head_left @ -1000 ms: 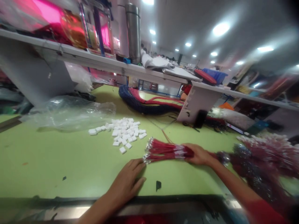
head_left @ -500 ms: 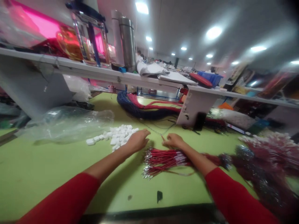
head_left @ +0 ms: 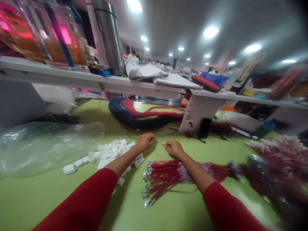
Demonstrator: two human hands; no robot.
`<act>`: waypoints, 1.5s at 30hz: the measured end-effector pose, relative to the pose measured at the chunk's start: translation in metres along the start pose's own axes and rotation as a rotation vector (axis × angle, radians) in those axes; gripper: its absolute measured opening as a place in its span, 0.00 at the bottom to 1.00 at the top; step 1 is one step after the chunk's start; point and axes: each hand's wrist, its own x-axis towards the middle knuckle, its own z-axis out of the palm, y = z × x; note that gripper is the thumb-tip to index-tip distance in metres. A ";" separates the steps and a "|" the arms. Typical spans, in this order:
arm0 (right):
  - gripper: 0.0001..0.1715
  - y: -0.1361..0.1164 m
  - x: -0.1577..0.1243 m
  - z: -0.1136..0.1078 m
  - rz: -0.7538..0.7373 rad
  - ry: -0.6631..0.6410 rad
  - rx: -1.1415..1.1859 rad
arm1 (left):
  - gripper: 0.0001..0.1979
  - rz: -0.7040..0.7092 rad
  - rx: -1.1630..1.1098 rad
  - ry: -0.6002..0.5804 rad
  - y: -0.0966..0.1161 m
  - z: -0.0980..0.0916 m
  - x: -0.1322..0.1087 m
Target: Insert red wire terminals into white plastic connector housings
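Observation:
My right hand point(head_left: 174, 149) is closed on a thin wire, whose small metal terminal point(head_left: 161, 143) points left out of the fingertips. My left hand point(head_left: 145, 141) is closed in a pinch just left of that terminal; what it holds, if anything, is too small to make out. Below both hands lies a bundle of red wires point(head_left: 166, 173) with shiny metal terminals at their left ends. My right forearm crosses over it. White plastic connector housings point(head_left: 106, 155) lie in a loose pile beside and partly behind my left forearm.
A clear plastic bag point(head_left: 48, 147) spreads at the left. Long blue and red cables point(head_left: 144, 120) lie at the back under a shelf point(head_left: 134, 84) carrying a steel flask point(head_left: 110, 38) and papers. A dark phone point(head_left: 205, 127) leans on the divider. More wire bundles point(head_left: 276, 160) are at the right.
The camera view has shifted closer to the bench. My hands have come nearer each other, and the terminal at my right fingertips shows more clearly between them.

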 end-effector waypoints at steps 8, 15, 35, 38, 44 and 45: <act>0.10 0.006 -0.006 0.003 -0.224 -0.075 0.290 | 0.15 -0.190 0.131 -0.015 -0.047 -0.009 0.046; 0.09 0.003 -0.010 -0.002 -0.468 -0.213 0.442 | 0.18 -0.277 0.154 0.050 -0.033 -0.009 0.028; 0.16 -0.008 -0.049 -0.002 -0.380 -0.498 0.586 | 0.27 0.000 -0.048 -0.080 -0.078 -0.069 -0.157; 0.16 -0.008 -0.050 -0.002 -0.368 -0.478 0.589 | 0.31 0.046 -0.077 -0.044 -0.073 -0.060 -0.124; 0.16 -0.003 -0.041 -0.003 -0.267 -0.211 0.596 | 0.30 0.211 -0.156 -0.173 -0.055 -0.036 -0.090; 0.15 -0.002 -0.039 -0.003 -0.254 -0.146 0.594 | 0.29 0.239 -0.165 -0.189 -0.050 -0.034 -0.092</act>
